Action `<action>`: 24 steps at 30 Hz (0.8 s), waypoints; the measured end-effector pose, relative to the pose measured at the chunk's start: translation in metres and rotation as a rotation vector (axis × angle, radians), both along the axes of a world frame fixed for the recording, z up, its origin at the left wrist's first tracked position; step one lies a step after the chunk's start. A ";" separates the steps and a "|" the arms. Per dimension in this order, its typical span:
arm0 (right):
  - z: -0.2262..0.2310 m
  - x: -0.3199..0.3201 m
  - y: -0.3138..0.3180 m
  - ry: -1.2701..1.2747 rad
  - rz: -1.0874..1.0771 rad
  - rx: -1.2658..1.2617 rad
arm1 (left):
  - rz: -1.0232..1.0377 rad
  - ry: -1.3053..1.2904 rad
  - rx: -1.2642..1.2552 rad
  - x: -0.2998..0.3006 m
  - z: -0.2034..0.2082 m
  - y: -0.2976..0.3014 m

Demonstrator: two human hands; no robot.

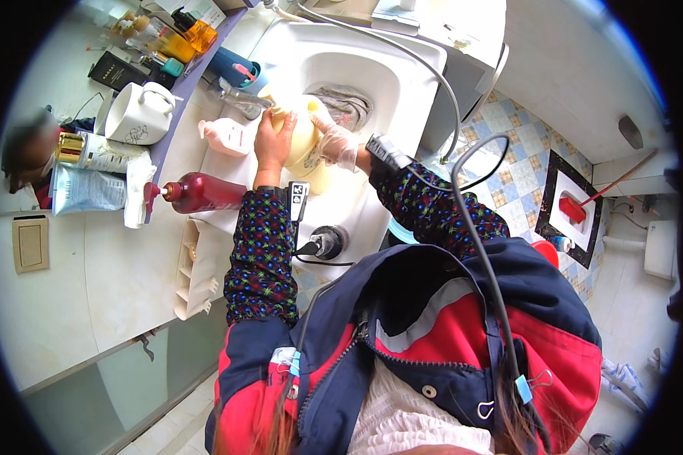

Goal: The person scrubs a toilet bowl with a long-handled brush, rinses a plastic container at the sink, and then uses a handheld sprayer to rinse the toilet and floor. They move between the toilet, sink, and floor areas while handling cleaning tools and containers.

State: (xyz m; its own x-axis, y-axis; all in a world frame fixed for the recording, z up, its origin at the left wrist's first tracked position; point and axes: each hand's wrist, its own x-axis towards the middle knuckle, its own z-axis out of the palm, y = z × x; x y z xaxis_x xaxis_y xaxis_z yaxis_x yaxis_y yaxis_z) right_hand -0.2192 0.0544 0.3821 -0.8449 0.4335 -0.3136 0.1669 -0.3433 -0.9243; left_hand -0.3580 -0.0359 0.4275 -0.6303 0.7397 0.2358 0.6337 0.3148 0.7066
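Note:
A pale yellow plastic jug (302, 135) is tilted over the near side of the white sink (413, 72), close to the metal faucet (239, 100). My bare left hand (275, 144) is closed on its left side near the top. On the right side, my right hand (335, 144), in a clear plastic glove, is closed on the jug; its fingertips are partly hidden. A crumpled grey cloth (343, 106) lies in the basin just behind. Left of my left hand stand a pink pump bottle (228, 136) and a lying dark red pump bottle (205, 192).
A purple-edged shelf (176, 125) at the left holds a white mug (138, 114), tubes and several bottles. A grey hose (402, 51) arcs over the sink's right side. A black round object (328, 241) sits at the sink's front. A red-headed brush (573, 209) rests in the floor toilet.

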 end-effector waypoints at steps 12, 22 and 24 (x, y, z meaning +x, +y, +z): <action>-0.023 0.018 0.018 -0.175 -0.122 1.468 | 0.034 0.136 -0.037 -0.008 -0.005 -0.005; -0.097 -0.024 0.063 -0.149 -0.131 -0.315 | 0.111 -0.129 0.298 -0.007 0.004 -0.054; -0.089 -0.038 0.046 -0.296 -0.152 -0.500 | 0.122 -0.119 0.346 0.009 0.007 -0.076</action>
State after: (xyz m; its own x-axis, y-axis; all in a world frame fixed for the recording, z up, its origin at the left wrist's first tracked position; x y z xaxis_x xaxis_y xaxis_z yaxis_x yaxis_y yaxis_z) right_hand -0.2573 0.1002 0.2929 -0.6306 0.2820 -0.7231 0.3072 -0.7648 -0.5663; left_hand -0.3494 -0.1115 0.4347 -0.7464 0.5473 0.3785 0.5139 0.1127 0.8504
